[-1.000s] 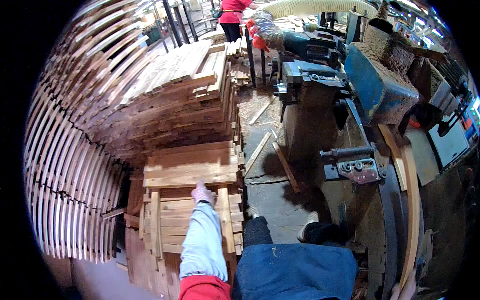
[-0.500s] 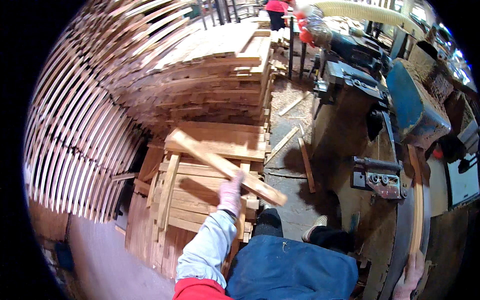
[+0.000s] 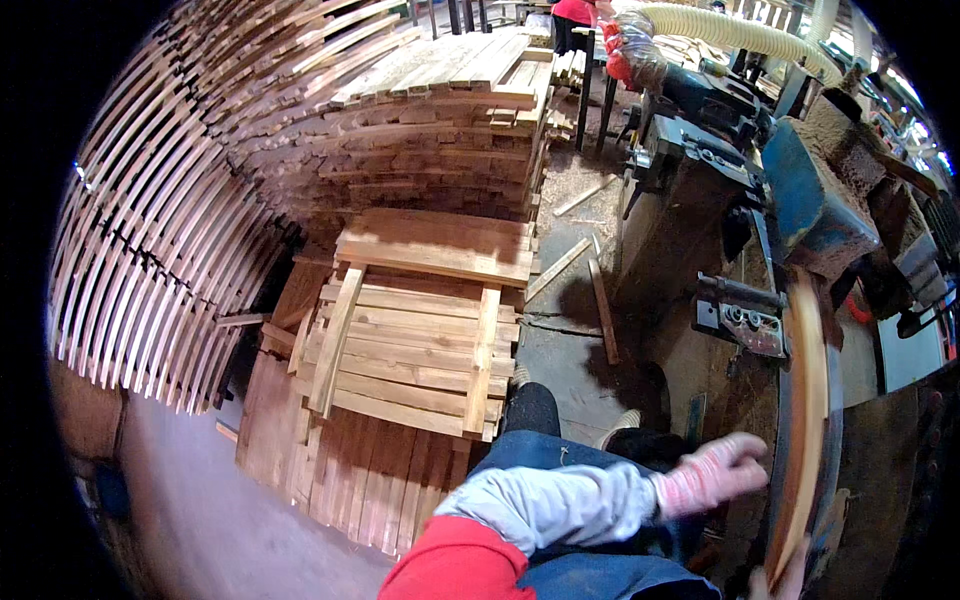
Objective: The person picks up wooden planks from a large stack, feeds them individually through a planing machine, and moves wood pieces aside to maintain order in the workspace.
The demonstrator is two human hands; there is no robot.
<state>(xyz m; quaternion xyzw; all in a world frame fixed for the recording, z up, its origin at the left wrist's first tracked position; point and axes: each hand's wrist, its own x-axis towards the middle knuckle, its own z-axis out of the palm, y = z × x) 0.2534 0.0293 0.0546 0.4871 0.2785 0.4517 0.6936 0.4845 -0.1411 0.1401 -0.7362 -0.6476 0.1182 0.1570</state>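
Observation:
My left hand (image 3: 712, 475), in a pale pink work glove, reaches across my body to the right with its fingers stretched out and nothing in them. Just beyond its fingertips, a long wooden strip (image 3: 803, 400) lies along the machine's narrow metal bed (image 3: 828, 480), blurred by motion. My right hand (image 3: 785, 578) is at the strip's near end, low at the right edge, closed on it; part of that hand is cut off. The far end of the strip runs under a blue hood (image 3: 815, 195) coated with sawdust.
To the left stands a low stack of planks (image 3: 400, 345) with crosspieces on top, and behind it a taller wood pile (image 3: 400, 150). Thin slats (image 3: 160, 260) rise at far left. Offcuts (image 3: 603, 310) and sawdust cover the floor. A ribbed hose (image 3: 740, 25) crosses above; a person (image 3: 572, 22) stands far back.
My left hand has swung from above the plank stack over to the machine at right and no longer holds the plank. My right hand has shifted slightly left and down.

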